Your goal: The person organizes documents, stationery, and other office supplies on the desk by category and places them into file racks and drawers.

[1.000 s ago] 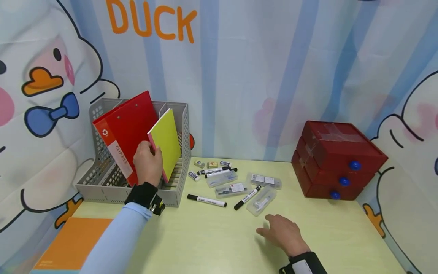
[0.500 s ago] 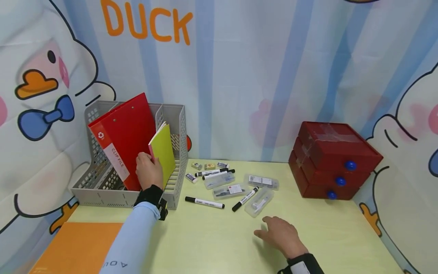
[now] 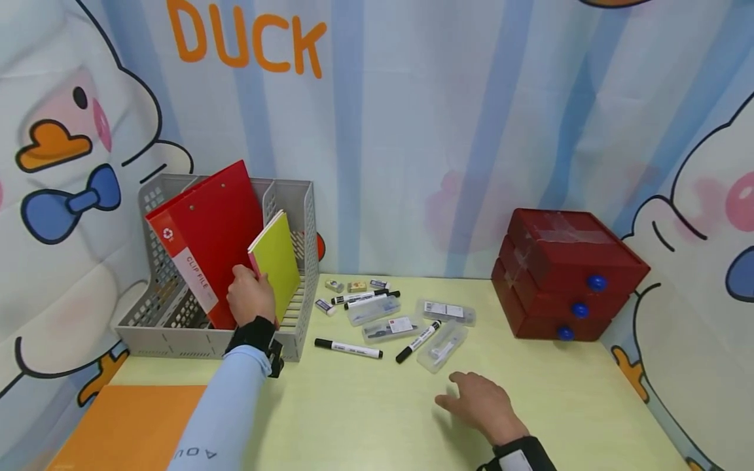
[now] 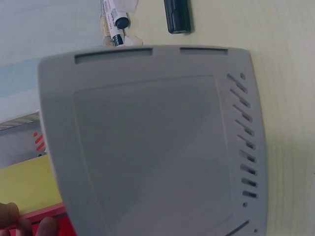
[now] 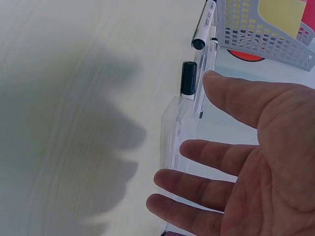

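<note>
My left hand pinches the near edge of a yellow notebook with a pink edge, which stands slightly tilted in the right compartment of a grey file rack. Beside that hand, a red clip file leans left in the rack. The left wrist view has the rack's grey end wall in front, with fingertips at the notebook's pink edge. My right hand hovers over the table with spread, relaxed fingers and holds nothing. Nearest to it is a clear plastic case.
Several black-capped markers, clear cases and small erasers lie mid-table. A dark red three-drawer box with blue knobs stands at the right. An orange folder lies at the front left, partly under the left sleeve.
Over the last second, my left hand has lowered the yellow notebook deeper into the rack. My right hand has stayed nearly in place. The head view has shifted slightly.
</note>
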Demonstrator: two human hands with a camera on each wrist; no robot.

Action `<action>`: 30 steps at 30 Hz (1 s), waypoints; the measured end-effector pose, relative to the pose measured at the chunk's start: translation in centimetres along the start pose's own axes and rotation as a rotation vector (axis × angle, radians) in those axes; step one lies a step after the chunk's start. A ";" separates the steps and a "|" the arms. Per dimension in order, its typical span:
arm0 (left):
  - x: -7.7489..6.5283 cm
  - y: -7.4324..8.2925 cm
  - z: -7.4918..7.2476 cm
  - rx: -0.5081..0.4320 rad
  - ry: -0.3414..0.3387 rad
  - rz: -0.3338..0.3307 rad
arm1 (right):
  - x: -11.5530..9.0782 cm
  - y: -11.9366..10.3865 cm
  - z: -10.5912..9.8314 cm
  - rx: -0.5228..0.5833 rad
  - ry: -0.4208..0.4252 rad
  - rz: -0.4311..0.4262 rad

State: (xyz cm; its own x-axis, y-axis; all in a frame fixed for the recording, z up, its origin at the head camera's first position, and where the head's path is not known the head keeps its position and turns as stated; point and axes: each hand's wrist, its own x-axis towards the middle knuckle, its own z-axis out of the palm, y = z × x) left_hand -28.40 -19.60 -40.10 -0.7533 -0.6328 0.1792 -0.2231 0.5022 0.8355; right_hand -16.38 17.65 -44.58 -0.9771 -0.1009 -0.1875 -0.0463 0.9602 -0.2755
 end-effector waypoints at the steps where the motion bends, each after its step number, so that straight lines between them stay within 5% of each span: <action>1: 0.0 0.0 0.0 0.002 -0.001 0.003 | 0.0 0.0 0.1 0.001 -0.001 0.002; 16: 0.6 -1.1 -1.4 0.160 -0.105 0.077 | 0.0 0.1 0.4 0.016 -0.021 0.000; 25: 0.5 -1.1 -3.6 0.307 -0.197 0.285 | 0.1 0.2 0.3 0.017 -0.032 0.009; 30: 0.4 -0.5 -5.7 0.355 -0.305 0.364 | 0.1 0.2 0.1 0.025 -0.028 0.004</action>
State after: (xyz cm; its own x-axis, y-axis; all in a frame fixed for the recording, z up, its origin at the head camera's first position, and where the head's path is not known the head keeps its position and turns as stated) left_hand -25.06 -23.41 -37.47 -0.9523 -0.2116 0.2199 -0.0713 0.8549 0.5138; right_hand -16.43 17.77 -44.77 -0.9710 -0.1050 -0.2147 -0.0372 0.9538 -0.2983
